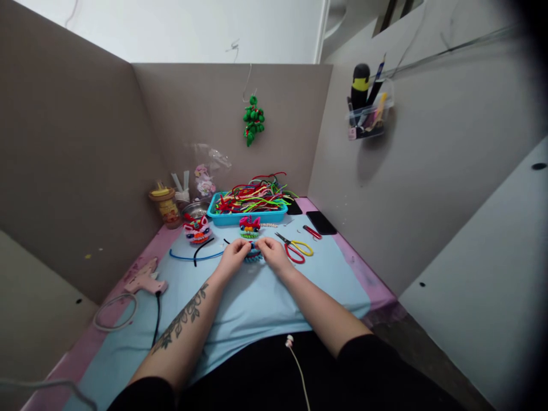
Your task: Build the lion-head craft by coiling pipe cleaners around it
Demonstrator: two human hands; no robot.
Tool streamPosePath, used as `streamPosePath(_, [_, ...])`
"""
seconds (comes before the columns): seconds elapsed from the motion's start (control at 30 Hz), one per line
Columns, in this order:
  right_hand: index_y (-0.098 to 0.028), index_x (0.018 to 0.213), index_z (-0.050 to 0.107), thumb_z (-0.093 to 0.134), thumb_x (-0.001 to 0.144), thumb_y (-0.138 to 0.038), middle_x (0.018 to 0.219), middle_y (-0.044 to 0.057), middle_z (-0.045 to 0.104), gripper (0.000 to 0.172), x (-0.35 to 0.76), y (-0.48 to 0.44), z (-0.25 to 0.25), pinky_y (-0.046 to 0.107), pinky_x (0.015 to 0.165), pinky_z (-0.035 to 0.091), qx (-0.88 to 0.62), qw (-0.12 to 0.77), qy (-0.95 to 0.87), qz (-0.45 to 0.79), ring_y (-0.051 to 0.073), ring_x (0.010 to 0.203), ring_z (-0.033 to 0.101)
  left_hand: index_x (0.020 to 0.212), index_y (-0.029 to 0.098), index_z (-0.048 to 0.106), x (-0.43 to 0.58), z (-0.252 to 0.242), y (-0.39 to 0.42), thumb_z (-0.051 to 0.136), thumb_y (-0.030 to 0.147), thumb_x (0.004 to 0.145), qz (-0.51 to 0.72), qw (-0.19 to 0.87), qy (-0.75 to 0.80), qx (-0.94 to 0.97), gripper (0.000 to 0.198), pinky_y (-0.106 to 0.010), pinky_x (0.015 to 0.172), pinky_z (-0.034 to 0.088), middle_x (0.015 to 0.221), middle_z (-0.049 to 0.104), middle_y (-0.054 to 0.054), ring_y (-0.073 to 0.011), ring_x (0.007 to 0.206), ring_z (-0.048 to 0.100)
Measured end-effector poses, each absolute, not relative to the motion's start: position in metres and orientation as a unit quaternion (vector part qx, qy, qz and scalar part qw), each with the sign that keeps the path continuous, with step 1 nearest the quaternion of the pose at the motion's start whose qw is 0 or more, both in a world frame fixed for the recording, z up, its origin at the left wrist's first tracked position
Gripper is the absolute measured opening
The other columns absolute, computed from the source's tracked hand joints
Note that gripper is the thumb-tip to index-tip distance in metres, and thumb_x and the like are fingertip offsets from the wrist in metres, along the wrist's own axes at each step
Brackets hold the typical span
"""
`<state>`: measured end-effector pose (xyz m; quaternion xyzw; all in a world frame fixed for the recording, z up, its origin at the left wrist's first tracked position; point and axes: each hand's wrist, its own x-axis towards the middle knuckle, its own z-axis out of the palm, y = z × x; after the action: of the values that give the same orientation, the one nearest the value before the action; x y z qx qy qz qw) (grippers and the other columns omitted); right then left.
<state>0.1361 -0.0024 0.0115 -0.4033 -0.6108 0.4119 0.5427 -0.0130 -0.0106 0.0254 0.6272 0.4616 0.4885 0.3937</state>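
My left hand [234, 254] and my right hand [274, 254] meet at the middle of the table, fingers pinched on a small blue piece of twisted cord work [253, 256]. Its upper part is hidden behind my fingertips. Just beyond stands a small pink, blue and green braided figure [249, 226]. To the left sits a similar pink and white figure [197, 230]. A blue cord [197, 258] and a black cord [202, 249] lie left of my left hand. Scissors [295, 248] with red and yellow handles rest right of my right hand.
A blue tray [248, 218] heaped with colourful cords stands at the back. A pink glue gun [146, 279] lies left, its cable trailing forward. A phone [321, 222] and red cutter [312, 232] lie right. Partition walls [231, 91] enclose the table; a green ornament [253, 121] hangs behind.
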Motion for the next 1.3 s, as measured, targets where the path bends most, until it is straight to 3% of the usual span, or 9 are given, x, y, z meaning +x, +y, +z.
streamPosePath(0.3, [-0.019,0.062,0.053,0.055,0.073,-0.037,0.055,-0.003,0.049,0.021,0.136,-0.004,0.011,0.023,0.053,0.038,-0.405,0.54,-0.614,0.409,0.011,0.054,0.044,0.071,0.015,0.059,-0.014,0.023,-0.008,0.061,0.049,0.071,0.483,0.424,0.456,0.616,0.035,-0.024,0.06,0.038,0.062,0.056,0.0,-0.0123,0.06,0.047])
streamPosePath(0.47, [-0.019,0.061,0.053,0.053,0.072,-0.032,0.056,-0.003,0.049,0.017,0.137,-0.005,0.011,0.023,0.054,0.038,-0.424,0.536,-0.629,0.37,0.012,0.055,0.045,0.07,0.015,0.06,-0.015,0.022,-0.007,0.062,0.047,0.069,0.48,0.381,0.475,0.631,0.032,-0.025,0.062,0.038,0.065,0.058,-0.001,-0.0139,0.063,0.049])
streamPosePath(0.7, [-0.019,0.062,0.052,0.05,0.075,-0.029,0.057,-0.003,0.05,0.016,0.134,-0.004,0.008,0.024,0.055,0.039,-0.415,0.509,-0.667,0.351,0.013,0.057,0.046,0.07,0.015,0.058,-0.015,0.014,-0.005,0.056,0.043,0.077,0.454,0.363,0.453,0.676,0.029,-0.023,0.059,0.037,0.064,0.054,0.001,-0.0122,0.062,0.046])
streamPosePath(0.9, [-0.02,0.078,0.063,0.046,0.084,-0.021,0.08,0.006,0.06,0.017,0.142,-0.01,0.011,0.031,0.074,0.045,-0.382,0.528,-0.751,0.112,0.019,0.079,0.055,0.079,0.014,0.06,-0.016,0.02,-0.01,0.055,0.056,0.076,0.43,0.49,0.444,0.614,0.043,-0.021,0.048,0.031,0.065,0.054,-0.001,-0.0107,0.057,0.045])
streamPosePath(1.07, [-0.026,0.089,0.069,0.047,0.087,-0.02,0.087,0.007,0.062,0.022,0.147,-0.014,0.012,0.031,0.075,0.045,-0.363,0.48,-0.799,-0.013,0.02,0.084,0.054,0.064,0.015,0.054,-0.017,0.027,-0.015,0.065,0.051,0.071,0.422,0.593,0.407,0.552,0.038,-0.021,0.042,0.021,0.057,0.048,0.001,-0.0073,0.048,0.036])
streamPosePath(1.2, [-0.024,0.097,0.067,0.049,0.086,-0.024,0.096,0.008,0.06,0.021,0.145,-0.013,0.013,0.033,0.08,0.046,-0.353,0.519,-0.778,0.037,0.02,0.09,0.055,0.064,0.016,0.052,-0.019,0.025,-0.012,0.065,0.047,0.07,0.44,0.573,0.421,0.548,0.034,-0.022,0.043,0.019,0.054,0.046,0.003,-0.006,0.044,0.032])
streamPosePath(1.3, [-0.02,0.093,0.065,0.052,0.083,-0.025,0.094,0.008,0.059,0.017,0.144,-0.009,0.015,0.031,0.072,0.048,-0.372,0.555,-0.728,0.152,0.018,0.083,0.056,0.064,0.016,0.054,-0.02,0.023,-0.009,0.063,0.046,0.072,0.45,0.482,0.445,0.606,0.032,-0.022,0.048,0.025,0.053,0.046,0.004,-0.0072,0.047,0.035])
